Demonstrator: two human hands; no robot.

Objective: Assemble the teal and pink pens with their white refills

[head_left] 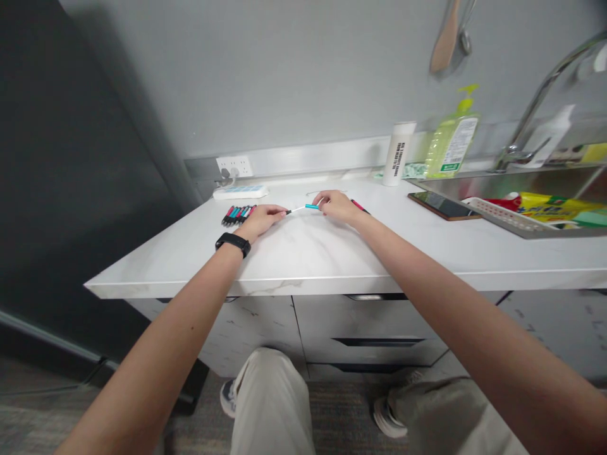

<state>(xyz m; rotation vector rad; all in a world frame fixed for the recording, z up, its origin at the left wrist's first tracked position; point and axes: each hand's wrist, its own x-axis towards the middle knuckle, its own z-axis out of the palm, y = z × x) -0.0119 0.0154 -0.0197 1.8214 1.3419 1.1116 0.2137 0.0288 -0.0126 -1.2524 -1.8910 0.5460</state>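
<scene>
Rod runs from black tip, pinched in left grip, to teal barrel, held in right grip

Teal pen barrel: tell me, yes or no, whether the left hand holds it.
No, the right hand holds the teal pen barrel while the left hand grips a black pen part.

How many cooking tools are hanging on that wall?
2: a wooden spatula and, to its right, a metal utensil, both above the green soap bottle. More could hang outside the picture.
</scene>
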